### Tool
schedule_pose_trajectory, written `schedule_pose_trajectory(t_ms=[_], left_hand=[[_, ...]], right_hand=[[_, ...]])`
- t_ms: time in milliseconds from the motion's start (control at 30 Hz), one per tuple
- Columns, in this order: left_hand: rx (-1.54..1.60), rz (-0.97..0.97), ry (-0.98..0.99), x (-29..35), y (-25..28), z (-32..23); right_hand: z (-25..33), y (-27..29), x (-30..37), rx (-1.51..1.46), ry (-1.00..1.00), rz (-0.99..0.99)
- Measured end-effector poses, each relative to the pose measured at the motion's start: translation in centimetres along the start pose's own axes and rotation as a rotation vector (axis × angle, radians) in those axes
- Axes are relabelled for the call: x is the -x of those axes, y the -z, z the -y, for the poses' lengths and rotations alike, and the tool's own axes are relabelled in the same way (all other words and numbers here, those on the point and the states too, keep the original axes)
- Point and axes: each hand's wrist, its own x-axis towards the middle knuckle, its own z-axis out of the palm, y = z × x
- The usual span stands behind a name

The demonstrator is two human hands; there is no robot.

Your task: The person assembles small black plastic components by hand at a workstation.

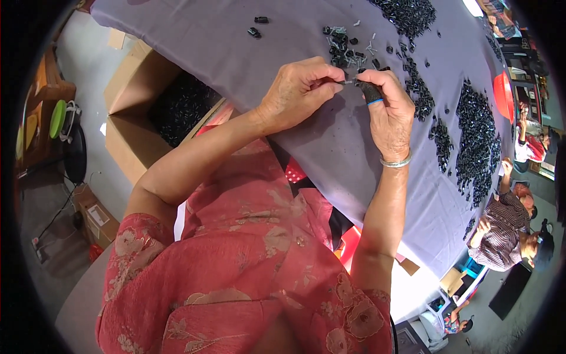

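Note:
Fingertips of my left hand [300, 91] are pinched together above the grey cloth. A tiny silver piece like a screw [348, 82] sticks out from them toward my right hand [390, 112]. My right thumb wears a black cover with a blue band, and its tip meets the index finger; what lies between them is too small and dark to make out. Just beyond my fingertips is a loose pile of small black plastic parts [338, 46], with silver screws [370, 48] scattered among them. Two more black parts [254, 32] lie farther left.
A grey cloth [336, 159] covers the table. Heaps of black parts [476, 135] spread along its right and far sides. An open cardboard box [127, 138] full of black parts stands at my left. Other people [501, 230] sit along the right, near a red basin [504, 96].

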Motion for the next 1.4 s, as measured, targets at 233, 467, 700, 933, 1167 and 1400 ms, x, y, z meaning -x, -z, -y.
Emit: schedule_pose_trajectory(t_ms=[233,467,700,933,1167,1400], left_hand=[[-0.009,-0.006,-0.009,0.1,0.0,-0.1],[-0.029,0.008,-0.013,0.1,0.0,-0.3],[-0.052,0.007,-0.025,0.0,0.0,-0.6],[0.098,-0.009,0.031,0.2,-0.4,-0.1],[0.116,0.058,0.013,0.2,-0.2,-0.1],[0.072,0.134,-0.036,0.3,0.0,-0.9]], right_hand=[[1.0,-0.1,-0.3,0.113,0.063,-0.048],[1.0,-0.3,-0.2,0.082,0.031,-0.042],[0.8,-0.2,-0.3,0.077,0.016,0.017],[0.7,-0.2,-0.3,0.026,0.021,0.027],[1.3,0.2,-0.4,0.061,0.017,0.058],[1.5,0.4,-0.3,0.029,-0.008,0.084]])
